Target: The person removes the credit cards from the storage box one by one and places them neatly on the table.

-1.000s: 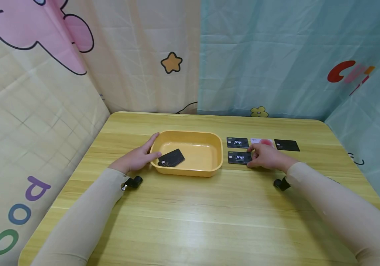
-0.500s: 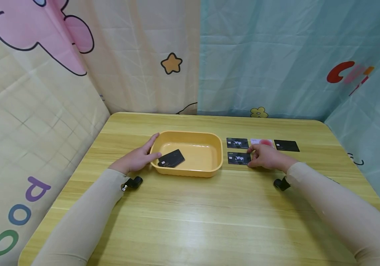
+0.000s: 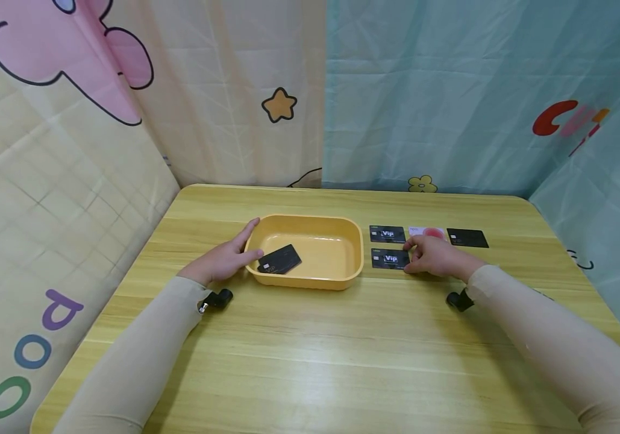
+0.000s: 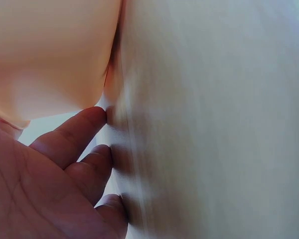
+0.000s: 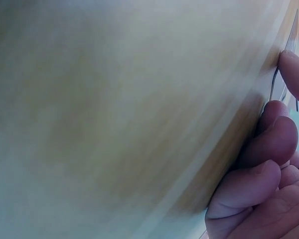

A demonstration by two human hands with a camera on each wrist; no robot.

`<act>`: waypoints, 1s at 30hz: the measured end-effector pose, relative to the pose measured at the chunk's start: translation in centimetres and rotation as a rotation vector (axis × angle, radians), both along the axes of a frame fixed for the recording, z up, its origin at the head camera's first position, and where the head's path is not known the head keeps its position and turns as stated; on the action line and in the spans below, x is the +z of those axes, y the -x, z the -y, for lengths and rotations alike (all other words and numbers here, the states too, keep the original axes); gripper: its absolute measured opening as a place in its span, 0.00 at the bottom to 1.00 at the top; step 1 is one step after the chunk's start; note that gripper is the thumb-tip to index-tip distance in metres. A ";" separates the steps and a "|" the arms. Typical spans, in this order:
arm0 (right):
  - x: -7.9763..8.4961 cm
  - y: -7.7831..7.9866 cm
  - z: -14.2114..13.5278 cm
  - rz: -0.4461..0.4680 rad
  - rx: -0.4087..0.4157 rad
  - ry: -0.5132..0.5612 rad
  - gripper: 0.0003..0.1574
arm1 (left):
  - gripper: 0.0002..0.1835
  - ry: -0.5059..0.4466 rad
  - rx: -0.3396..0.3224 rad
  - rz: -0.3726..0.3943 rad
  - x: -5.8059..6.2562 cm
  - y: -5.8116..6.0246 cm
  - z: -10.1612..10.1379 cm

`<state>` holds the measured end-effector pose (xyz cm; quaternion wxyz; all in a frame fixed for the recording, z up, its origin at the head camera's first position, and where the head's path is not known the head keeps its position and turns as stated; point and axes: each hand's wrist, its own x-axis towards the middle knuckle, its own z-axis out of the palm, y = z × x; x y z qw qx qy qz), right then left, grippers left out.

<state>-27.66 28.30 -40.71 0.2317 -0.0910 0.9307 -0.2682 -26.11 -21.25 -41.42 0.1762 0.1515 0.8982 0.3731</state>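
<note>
My left hand (image 3: 227, 256) holds the left end of a yellow plastic tub (image 3: 328, 283), its thumb over the rim. In the left wrist view, the other fingertips lie low by the tub's outer wall (image 4: 50, 59). Inside the tub, at its left, is a black VIP card (image 3: 279, 260); whether more lie beneath it is hard to tell. To the right of the tub, my right hand (image 3: 437, 255) pinches the right edge of a dark Vip card (image 3: 389, 258) lying on the table. The right wrist view shows that card (image 5: 290, 40) nearly edge-on at the thumb and fingertip.
Behind the right hand lies a row of cards: another dark Vip card (image 3: 387, 234), a pink-and-white card (image 3: 434, 232) partly covered by the hand, and a black card (image 3: 467, 238). The wooden table (image 3: 310, 349) meets printed curtains (image 3: 429, 102) at the back and sides.
</note>
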 end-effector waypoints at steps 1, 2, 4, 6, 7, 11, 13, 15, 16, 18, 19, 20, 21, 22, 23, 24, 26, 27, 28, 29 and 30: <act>0.0 0.0 0.0 0.000 0.000 0.000 0.35 | 0.47 0.000 -0.001 -0.002 0.0 0.0 0.0; 0.0 0.0 0.0 0.000 0.000 -0.001 0.35 | 0.47 0.000 -0.001 -0.003 0.0 0.0 0.0; 0.0 -0.1 0.1 -0.002 -0.001 -0.002 0.35 | 0.47 -0.001 -0.003 -0.003 0.0 0.0 0.0; 0.1 -0.1 0.1 -0.003 0.000 -0.004 0.35 | 0.47 -0.004 -0.003 -0.003 0.0 0.0 0.0; 0.1 -0.1 0.1 -0.003 0.000 -0.005 0.35 | 0.47 -0.005 -0.004 -0.004 0.0 -0.1 0.0; 0.0 -0.1 0.1 -0.006 0.001 -0.010 0.35 | 0.47 -0.002 -0.004 -0.007 0.0 -0.1 -0.1; 0.0 0.0 0.0 -0.008 0.002 -0.010 0.35 | 0.47 0.006 -0.003 -0.009 0.1 -0.1 -0.1; 0.0 0.0 0.0 -0.009 0.005 -0.009 0.35 | 0.47 0.010 -0.002 -0.010 0.2 -0.2 -0.2; 0.0 0.0 0.0 -0.010 0.006 -0.009 0.35 | 0.47 0.013 0.000 -0.010 0.2 -0.2 -0.2; -0.1 0.0 0.0 -0.010 0.009 -0.008 0.35 | 0.47 0.015 0.001 -0.011 0.2 -0.2 -0.2; -0.1 0.0 -0.1 -0.010 0.009 -0.008 0.35 | 0.47 0.015 0.001 -0.011 0.2 -0.2 -0.2; -0.1 0.0 -0.1 -0.010 0.010 -0.008 0.35 | 0.47 0.013 0.000 -0.011 0.2 -0.2 -0.2; -0.1 0.0 -0.1 -0.010 0.010 -0.008 0.35 | 0.47 0.011 0.000 -0.010 0.2 -0.2 -0.2; -0.1 0.1 -0.1 -0.010 0.010 -0.007 0.35 | 0.47 0.009 -0.001 -0.009 0.2 -0.2 -0.2; -0.2 0.1 -0.1 -0.009 0.010 -0.006 0.36 | 0.47 0.007 -0.001 -0.009 0.2 -0.2 -0.2; -0.2 0.1 -0.1 -0.009 0.010 -0.005 0.36 | 0.47 0.005 -0.002 -0.008 0.2 -0.2 -0.1; -0.2 0.1 -0.1 -0.011 0.011 -0.005 0.36 | 0.48 0.001 -0.002 -0.005 0.2 -0.2 -0.1; -0.2 0.1 -0.1 -0.010 0.011 -0.005 0.36 | 0.48 0.000 -0.003 -0.005 0.2 -0.2 -0.1; -0.2 0.1 -0.1 -0.010 0.012 -0.006 0.36 | 0.48 -0.002 -0.003 -0.005 0.2 -0.2 -0.1; -0.3 0.1 -0.1 -0.010 0.012 -0.007 0.36 | 0.48 -0.003 -0.004 -0.005 0.2 -0.2 -0.1; -0.3 0.1 -0.1 -0.009 0.011 -0.006 0.36 | 0.48 -0.004 -0.004 -0.004 0.2 -0.2 -0.1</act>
